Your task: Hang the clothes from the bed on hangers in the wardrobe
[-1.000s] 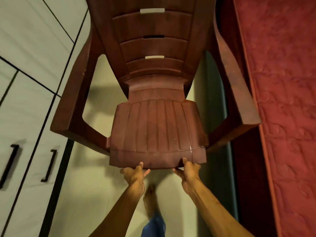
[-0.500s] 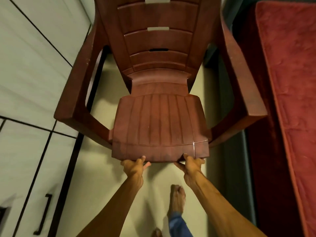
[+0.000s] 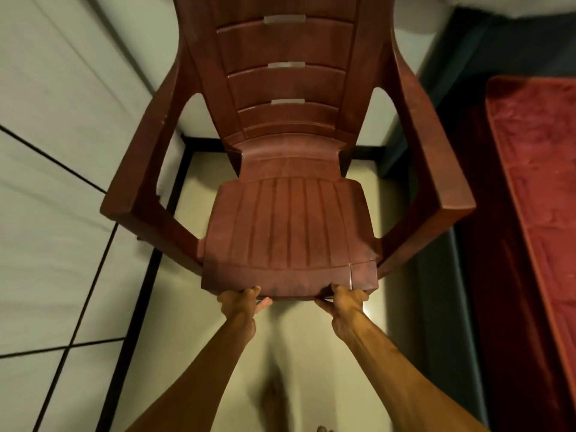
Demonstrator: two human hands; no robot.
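Note:
A brown plastic armchair (image 3: 290, 226) fills the middle of the view, facing me. My left hand (image 3: 241, 302) grips the front edge of its seat at the left, fingers curled under the rim. My right hand (image 3: 346, 299) grips the same edge at the right. The white wardrobe (image 3: 53, 157) with black lines between its doors runs along the left. The bed with a red cover (image 3: 536, 188) lies at the right. No clothes or hangers are in view.
The chair stands in a narrow strip of pale floor (image 3: 299, 344) between wardrobe and bed. A wall with a dark skirting (image 3: 205, 141) closes the strip behind the chair. My bare foot (image 3: 274, 397) shows blurred on the floor below my arms.
I have walked forward along the wardrobe with the chair held in both hands. The wardrobe handles have left the view, and the far wall and the bed's end have come into sight.

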